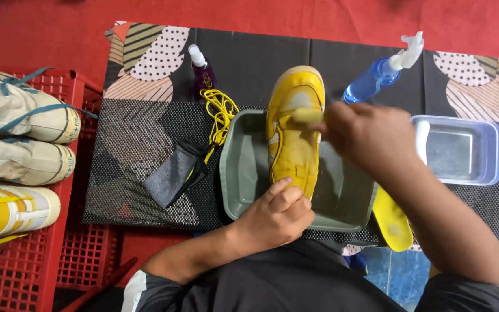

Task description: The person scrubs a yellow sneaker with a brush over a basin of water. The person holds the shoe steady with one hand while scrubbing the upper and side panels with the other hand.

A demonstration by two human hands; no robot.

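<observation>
The left hand (275,215) grips the heel of the yellow leather sneaker (293,130) over the grey plastic basin (238,173), while the right hand (368,136), closed on a pale brush (307,115), seems to scrub its toe.

One camera sits on the person's head. It looks straight down, close above the worktop (249,58).
</observation>
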